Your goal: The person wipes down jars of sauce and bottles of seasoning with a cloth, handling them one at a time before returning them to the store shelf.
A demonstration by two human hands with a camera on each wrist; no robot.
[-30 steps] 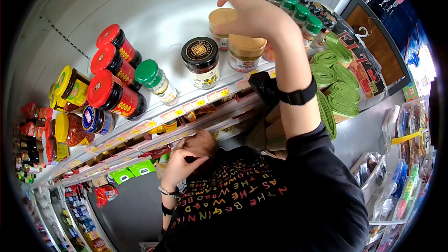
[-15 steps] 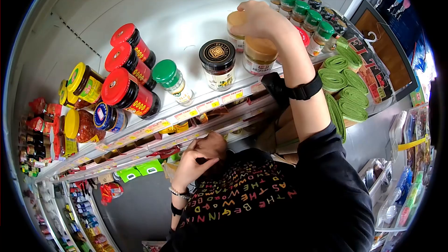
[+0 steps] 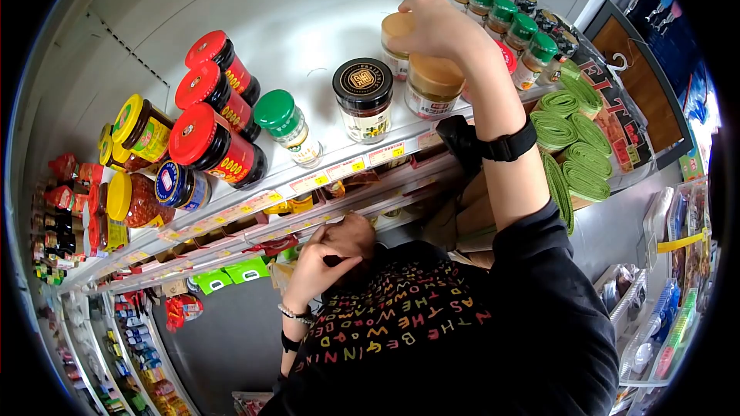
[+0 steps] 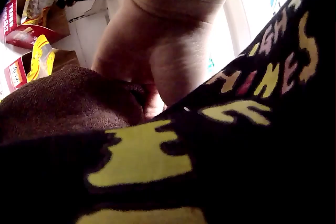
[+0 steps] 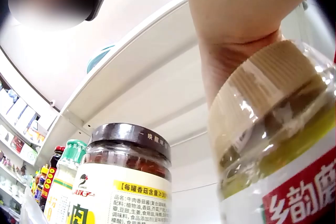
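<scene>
In the head view my right hand (image 3: 447, 27) reaches over the shelf and grips the lid of the rear tan-lidded jar (image 3: 398, 27), its fingers bent around the far side. A second tan-lidded jar (image 3: 434, 85) stands just in front, under the wrist; it fills the right side of the right wrist view. Left of it is a black-lidded sauce jar (image 3: 362, 100), label side out. Close to the chest, my left hand (image 3: 314, 273) holds a bunched brown cloth (image 3: 351, 237). The left wrist view shows that cloth (image 4: 68, 100) against the black shirt.
Red-lidded jars (image 3: 204, 139), a green-capped shaker (image 3: 285, 123) and yellow-lidded jars (image 3: 139, 200) stand to the left. Rows of green-capped bottles (image 3: 524, 31) and rolled green bundles (image 3: 582, 135) sit to the right. Price tags line the shelf edge (image 3: 308, 182).
My right hand has come down from above the rear tan-lidded jar and closed around its lid. The head view has shifted a little, while the left hand keeps hold of the cloth.
</scene>
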